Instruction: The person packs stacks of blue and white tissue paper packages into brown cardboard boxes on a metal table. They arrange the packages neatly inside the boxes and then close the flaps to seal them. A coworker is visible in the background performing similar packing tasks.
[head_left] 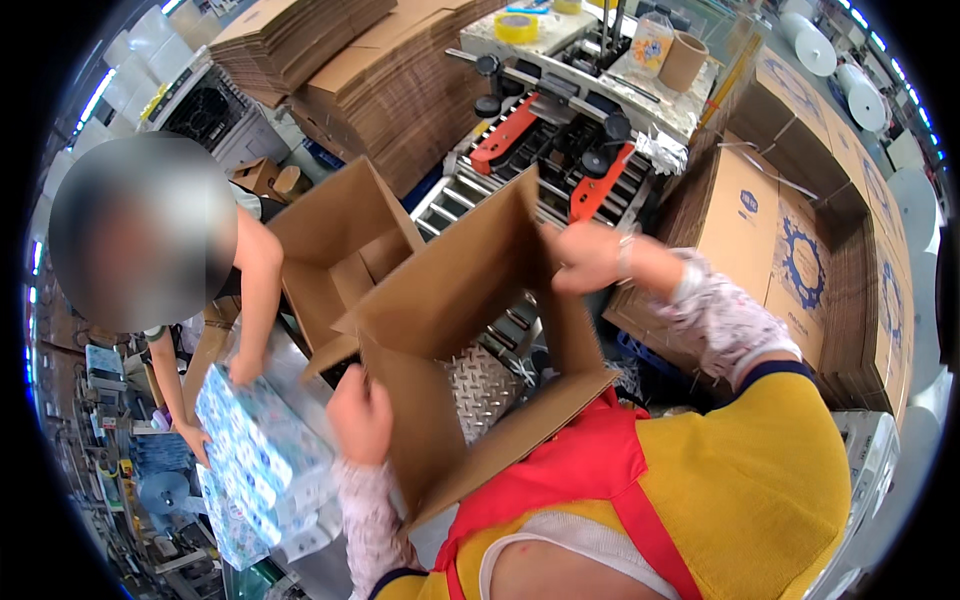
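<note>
Brown open-ended cardboard box (445, 295) is held between left hand (361, 415) and right hand (585, 258), neither nearer. Long axis runs hand to hand, near-left to far-right; mouth tilted up toward wearer. Fingers curled at its side walls; exact pinch can't be told, blurred. Left of box: blue-and-white plastic-wrapped packs (262, 440), touched by co-worker's hands (245, 368).

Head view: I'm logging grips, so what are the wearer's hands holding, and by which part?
The nearer open carton, by two opposite walls: left hand near its left corner, right hand near its far corner.
</note>
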